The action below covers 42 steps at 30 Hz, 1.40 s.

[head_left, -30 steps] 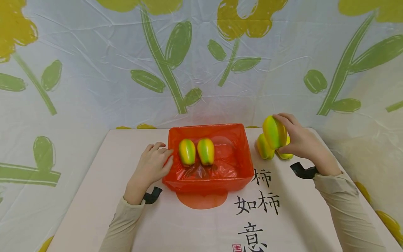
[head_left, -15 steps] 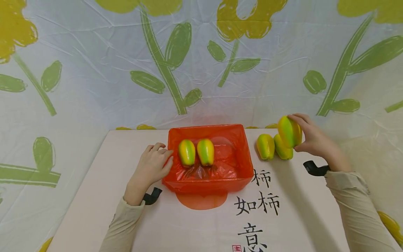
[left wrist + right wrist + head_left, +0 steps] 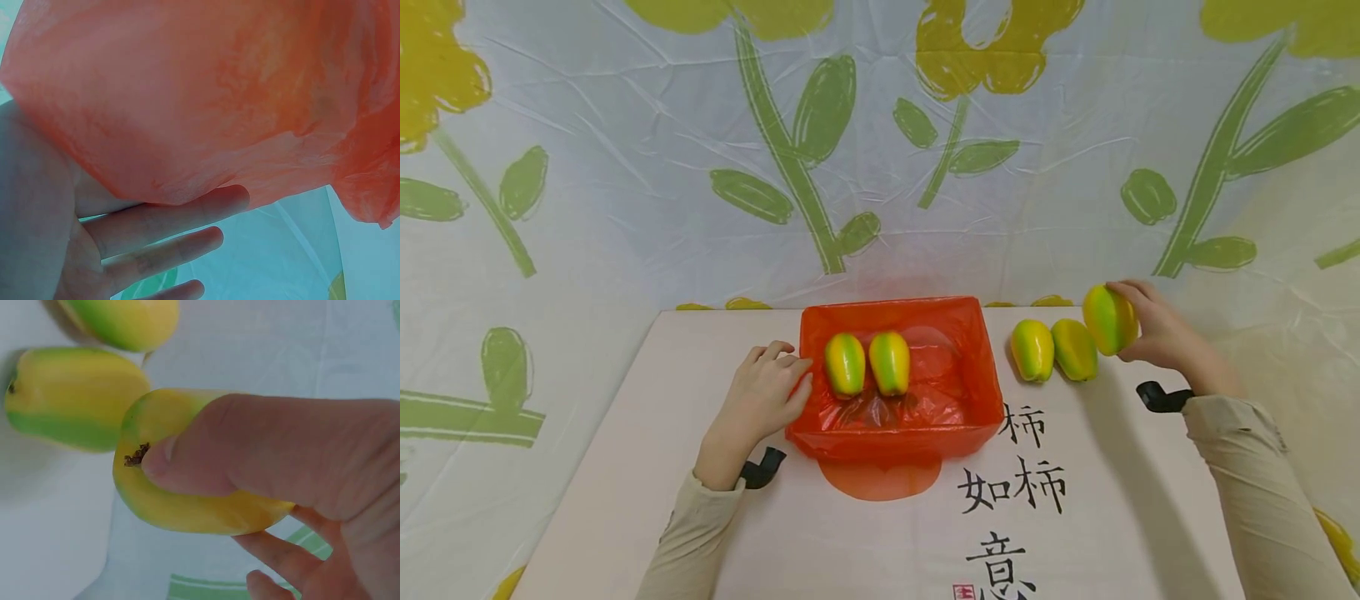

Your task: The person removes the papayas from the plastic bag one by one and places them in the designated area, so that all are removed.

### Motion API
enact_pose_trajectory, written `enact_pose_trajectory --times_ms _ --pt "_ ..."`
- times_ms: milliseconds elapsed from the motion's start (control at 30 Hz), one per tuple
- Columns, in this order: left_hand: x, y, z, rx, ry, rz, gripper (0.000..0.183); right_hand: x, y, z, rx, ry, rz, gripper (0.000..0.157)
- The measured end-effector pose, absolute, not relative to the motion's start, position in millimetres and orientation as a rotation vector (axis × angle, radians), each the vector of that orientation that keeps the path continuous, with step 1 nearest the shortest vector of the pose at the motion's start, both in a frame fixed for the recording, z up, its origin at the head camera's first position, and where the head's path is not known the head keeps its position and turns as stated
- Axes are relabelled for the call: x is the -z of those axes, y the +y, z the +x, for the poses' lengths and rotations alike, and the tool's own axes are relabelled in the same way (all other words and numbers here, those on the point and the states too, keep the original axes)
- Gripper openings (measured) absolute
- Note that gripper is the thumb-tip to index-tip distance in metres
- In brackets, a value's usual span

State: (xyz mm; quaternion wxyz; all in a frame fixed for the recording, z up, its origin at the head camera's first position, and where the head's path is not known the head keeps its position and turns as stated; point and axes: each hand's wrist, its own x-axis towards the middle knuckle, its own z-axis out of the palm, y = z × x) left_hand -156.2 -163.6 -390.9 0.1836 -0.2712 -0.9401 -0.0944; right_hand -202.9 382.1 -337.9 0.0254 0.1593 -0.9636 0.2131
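My right hand holds a yellow-green papaya above the table's back right, its thumb near the dark stem end of the papaya in the right wrist view. Two more papayas lie just left of it, a near one and a farther one. At the left side of a red plastic-covered box is my left hand. Its fingers extend along the outside of the red plastic in the left wrist view; its thumb is hidden there. Inside the box, two papayas lie side by side.
The pale table cover carries black brush characters and a reddish round print in front of the box. A flower-printed sheet hangs behind and around the table.
My right hand has carried its papaya to the right and slightly down, away from above the two lying on the table, which now show fully. The left hand and box stay put.
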Motion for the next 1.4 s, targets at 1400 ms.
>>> enact_pose_trajectory --times_ms 1400 --pt "393.0 -166.0 -157.9 0.261 -2.634 -0.767 0.025 430.0 443.2 -232.7 -0.890 -3.066 0.431 0.102"
